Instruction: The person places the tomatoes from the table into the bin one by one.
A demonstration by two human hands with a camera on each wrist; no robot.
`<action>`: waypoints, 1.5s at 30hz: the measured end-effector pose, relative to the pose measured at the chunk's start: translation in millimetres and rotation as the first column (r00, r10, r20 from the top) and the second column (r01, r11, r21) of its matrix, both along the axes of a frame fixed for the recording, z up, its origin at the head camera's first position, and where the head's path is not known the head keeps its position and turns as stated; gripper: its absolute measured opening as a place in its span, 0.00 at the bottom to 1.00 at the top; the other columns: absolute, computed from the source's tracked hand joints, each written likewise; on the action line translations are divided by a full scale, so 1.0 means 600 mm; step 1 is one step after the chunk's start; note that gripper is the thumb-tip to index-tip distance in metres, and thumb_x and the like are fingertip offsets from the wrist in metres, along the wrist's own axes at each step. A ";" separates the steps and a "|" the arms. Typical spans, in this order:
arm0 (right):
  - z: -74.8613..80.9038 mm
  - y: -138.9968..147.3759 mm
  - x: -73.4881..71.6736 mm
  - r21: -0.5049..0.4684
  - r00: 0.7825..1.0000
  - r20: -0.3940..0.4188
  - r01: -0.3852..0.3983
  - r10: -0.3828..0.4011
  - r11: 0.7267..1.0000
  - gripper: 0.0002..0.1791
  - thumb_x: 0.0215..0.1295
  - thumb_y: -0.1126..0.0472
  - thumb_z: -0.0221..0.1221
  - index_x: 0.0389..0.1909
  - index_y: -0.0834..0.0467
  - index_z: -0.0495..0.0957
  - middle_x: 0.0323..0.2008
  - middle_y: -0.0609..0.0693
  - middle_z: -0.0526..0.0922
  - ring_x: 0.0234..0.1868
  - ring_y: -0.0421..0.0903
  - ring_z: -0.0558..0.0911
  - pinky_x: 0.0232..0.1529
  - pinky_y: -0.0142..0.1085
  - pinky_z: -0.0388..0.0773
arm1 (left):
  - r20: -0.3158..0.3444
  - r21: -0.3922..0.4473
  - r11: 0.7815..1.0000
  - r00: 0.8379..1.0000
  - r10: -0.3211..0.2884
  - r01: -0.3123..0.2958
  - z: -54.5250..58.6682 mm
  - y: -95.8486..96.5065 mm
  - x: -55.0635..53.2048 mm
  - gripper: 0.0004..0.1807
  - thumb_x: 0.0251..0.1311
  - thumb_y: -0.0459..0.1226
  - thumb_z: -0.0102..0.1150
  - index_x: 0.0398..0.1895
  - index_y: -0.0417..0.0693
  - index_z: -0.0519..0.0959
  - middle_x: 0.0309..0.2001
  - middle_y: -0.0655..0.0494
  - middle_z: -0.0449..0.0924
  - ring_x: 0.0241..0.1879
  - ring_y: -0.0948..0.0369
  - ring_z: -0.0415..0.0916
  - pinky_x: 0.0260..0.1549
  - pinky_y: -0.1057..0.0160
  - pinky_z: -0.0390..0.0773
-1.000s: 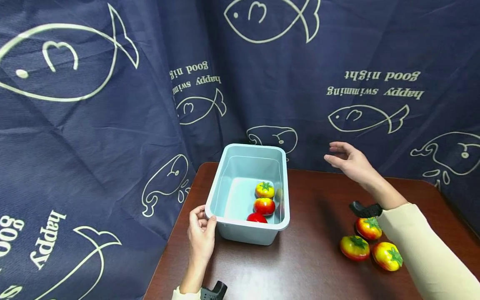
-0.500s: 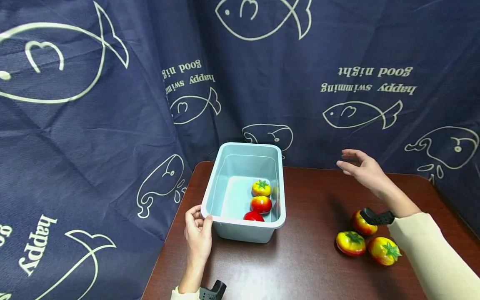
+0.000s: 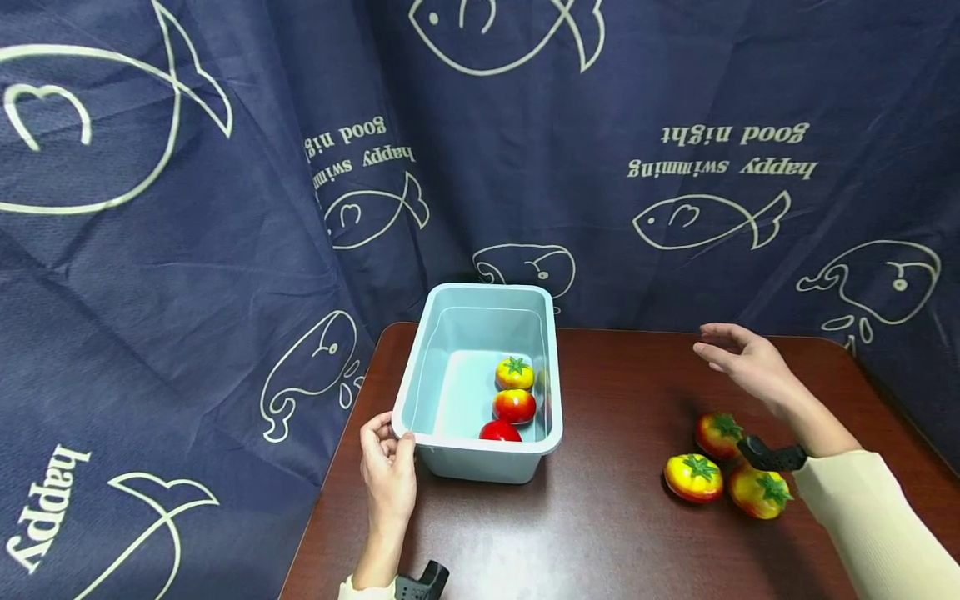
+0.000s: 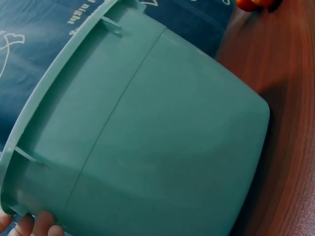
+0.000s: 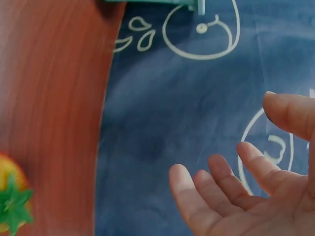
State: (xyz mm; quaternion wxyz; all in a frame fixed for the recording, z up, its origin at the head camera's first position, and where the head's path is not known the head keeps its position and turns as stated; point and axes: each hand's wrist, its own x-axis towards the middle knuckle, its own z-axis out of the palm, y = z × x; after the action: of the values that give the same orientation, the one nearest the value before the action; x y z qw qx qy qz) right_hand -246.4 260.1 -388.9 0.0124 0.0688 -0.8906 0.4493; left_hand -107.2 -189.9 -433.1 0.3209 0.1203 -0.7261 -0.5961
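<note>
A light blue plastic tub [image 3: 483,462] stands on the table with three red-and-yellow tomatoes inside: one with a green star-shaped top [image 3: 514,373], a middle one [image 3: 514,407] and a red one [image 3: 500,431]. My left hand [image 3: 388,479] grips the tub's near left corner, thumb at the rim. In the left wrist view, its fingertips [image 4: 43,223] touch the tub's outer wall [image 4: 162,128]. My right hand [image 3: 753,367] hovers over the table's right side, holding nothing, fingers loosely bent and thumb apart. Closer to me sit three more tomatoes: left [image 3: 693,478], back [image 3: 718,435] and right [image 3: 759,492].
The brown wooden table [image 3: 600,517] spans the lower part of the head view. A dark blue curtain [image 3: 600,208] with white fish drawings hangs behind it and along the left side. The right forearm [image 3: 813,429] and its wrist strap [image 3: 772,456] partly overlap the loose tomatoes.
My right hand has moved right and lower in the view, farther from the tub. The head view has shifted slightly to the right. My left hand keeps its grip on the corner.
</note>
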 end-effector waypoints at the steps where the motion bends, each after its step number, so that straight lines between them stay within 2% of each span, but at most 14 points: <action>1: -0.004 0.006 0.003 0.011 1.000 0.006 0.013 -0.013 1.000 0.35 0.71 0.47 0.55 0.67 0.67 0.61 0.61 0.64 0.67 0.37 0.22 0.75 0.37 0.23 0.76 | 0.000 0.001 1.000 1.000 0.000 0.000 0.000 0.000 0.000 0.19 0.54 0.21 0.54 0.52 0.28 0.69 0.36 0.40 0.74 0.22 0.72 0.65 0.21 0.75 0.65; 6: -0.026 0.040 0.022 0.081 0.997 0.063 0.045 -0.050 0.996 0.35 0.70 0.44 0.54 0.67 0.66 0.62 0.59 0.65 0.70 0.35 0.25 0.75 0.34 0.28 0.77 | -0.005 0.011 1.000 1.000 0.005 -0.005 -0.001 -0.001 0.002 0.19 0.54 0.21 0.53 0.52 0.27 0.69 0.36 0.40 0.74 0.23 0.72 0.65 0.22 0.75 0.65; 9: -0.040 0.059 0.031 0.071 0.996 0.068 0.056 -0.061 0.996 0.32 0.70 0.46 0.56 0.64 0.64 0.65 0.49 0.53 0.78 0.35 0.27 0.76 0.33 0.30 0.78 | -0.013 0.020 1.000 1.000 0.014 -0.014 -0.002 -0.002 0.002 0.19 0.54 0.21 0.53 0.52 0.27 0.69 0.37 0.40 0.73 0.23 0.72 0.65 0.22 0.75 0.66; 12: -0.054 0.074 0.035 0.043 0.995 0.060 0.079 -0.082 0.996 0.28 0.68 0.48 0.58 0.61 0.61 0.68 0.41 0.36 0.77 0.34 0.27 0.77 0.32 0.29 0.77 | -0.018 0.028 0.999 1.000 0.019 -0.018 -0.002 -0.003 0.003 0.19 0.54 0.21 0.52 0.52 0.27 0.69 0.37 0.40 0.73 0.23 0.72 0.66 0.23 0.76 0.66; 14: -0.063 0.082 0.038 0.043 0.994 0.057 0.095 -0.097 0.995 0.27 0.67 0.48 0.59 0.59 0.61 0.69 0.38 0.33 0.76 0.33 0.28 0.77 0.31 0.29 0.76 | -0.019 0.032 0.999 1.000 0.017 -0.017 -0.001 -0.003 0.003 0.19 0.55 0.21 0.52 0.52 0.28 0.69 0.37 0.40 0.74 0.23 0.72 0.66 0.23 0.76 0.67; 16: -0.071 0.087 0.041 0.078 0.993 0.061 0.101 -0.105 0.992 0.29 0.67 0.47 0.59 0.61 0.62 0.69 0.39 0.39 0.79 0.33 0.30 0.77 0.31 0.29 0.76 | -0.017 0.034 0.999 1.000 0.015 -0.015 -0.001 -0.003 0.004 0.19 0.55 0.22 0.52 0.52 0.28 0.69 0.37 0.40 0.74 0.23 0.72 0.66 0.23 0.76 0.67; 18: -0.080 0.091 0.043 0.132 0.992 0.071 0.097 -0.107 0.987 0.33 0.67 0.46 0.59 0.62 0.65 0.67 0.44 0.52 0.81 0.36 0.35 0.77 0.32 0.30 0.74 | -0.012 0.034 0.999 1.000 0.012 -0.012 0.000 -0.003 0.004 0.19 0.55 0.22 0.52 0.52 0.28 0.69 0.37 0.40 0.74 0.23 0.72 0.67 0.24 0.76 0.67; 20: -0.089 0.095 0.045 0.181 0.991 0.090 0.078 -0.095 0.980 0.36 0.67 0.45 0.58 0.64 0.68 0.65 0.50 0.66 0.78 0.41 0.44 0.78 0.33 0.32 0.73 | -0.008 0.037 0.999 1.000 0.006 -0.006 -0.001 -0.003 0.004 0.19 0.55 0.22 0.52 0.52 0.28 0.68 0.38 0.40 0.74 0.23 0.72 0.67 0.24 0.75 0.68; 22: -0.098 0.099 0.045 0.201 0.989 0.129 0.046 -0.073 0.978 0.38 0.67 0.45 0.58 0.65 0.71 0.62 0.53 0.72 0.74 0.45 0.53 0.77 0.36 0.34 0.73 | -0.006 0.038 0.999 1.000 -0.003 0.003 -0.001 -0.003 0.003 0.19 0.56 0.22 0.52 0.52 0.28 0.68 0.38 0.40 0.74 0.24 0.71 0.68 0.24 0.75 0.69; 26: -0.114 0.107 0.043 0.223 0.980 0.191 0.004 -0.048 0.975 0.41 0.67 0.46 0.59 0.65 0.74 0.59 0.51 0.73 0.75 0.47 0.59 0.78 0.37 0.36 0.75 | -0.008 0.036 0.999 1.000 -0.022 0.022 -0.004 -0.004 0.002 0.19 0.56 0.22 0.52 0.53 0.28 0.68 0.37 0.41 0.73 0.24 0.70 0.69 0.24 0.75 0.70; 32: -0.130 0.110 0.043 0.233 0.978 0.202 -0.001 -0.047 0.972 0.42 0.66 0.47 0.60 0.65 0.74 0.58 0.55 0.78 0.69 0.49 0.64 0.76 0.38 0.38 0.75 | -0.017 0.032 0.999 0.999 -0.027 0.028 -0.007 -0.004 -0.001 0.19 0.56 0.22 0.52 0.53 0.27 0.68 0.37 0.41 0.74 0.24 0.70 0.69 0.24 0.75 0.70; 39: -0.144 0.107 0.050 0.227 0.962 0.273 -0.051 -0.013 0.972 0.47 0.65 0.45 0.60 0.67 0.76 0.52 0.60 0.81 0.62 0.54 0.71 0.71 0.45 0.53 0.75 | -0.019 0.032 0.999 0.999 -0.035 0.036 -0.008 -0.003 -0.002 0.19 0.56 0.21 0.52 0.53 0.27 0.68 0.37 0.41 0.74 0.25 0.65 0.71 0.25 0.75 0.71; 41: -0.150 0.105 0.051 0.213 0.959 0.282 -0.072 0.009 0.975 0.49 0.64 0.45 0.61 0.68 0.77 0.50 0.61 0.81 0.60 0.56 0.73 0.68 0.48 0.57 0.74 | -0.022 0.033 0.999 0.999 -0.036 0.036 -0.009 -0.003 -0.002 0.19 0.56 0.21 0.52 0.53 0.27 0.68 0.37 0.41 0.74 0.25 0.67 0.71 0.24 0.75 0.71; 45: -0.162 0.099 0.055 0.188 0.961 0.269 -0.112 0.059 0.976 0.49 0.63 0.50 0.63 0.66 0.80 0.49 0.60 0.83 0.59 0.58 0.76 0.65 0.51 0.59 0.72 | -0.030 0.030 0.999 0.999 -0.033 0.034 -0.009 -0.003 -0.002 0.19 0.56 0.21 0.52 0.53 0.26 0.68 0.38 0.39 0.74 0.24 0.68 0.70 0.24 0.75 0.71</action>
State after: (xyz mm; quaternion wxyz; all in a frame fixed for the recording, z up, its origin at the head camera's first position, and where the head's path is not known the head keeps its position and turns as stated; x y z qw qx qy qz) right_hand -213.7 319.5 -486.0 -0.1318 0.0483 -0.9214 0.3622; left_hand -108.3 -191.4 -438.2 0.3197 0.1042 -0.7139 -0.6142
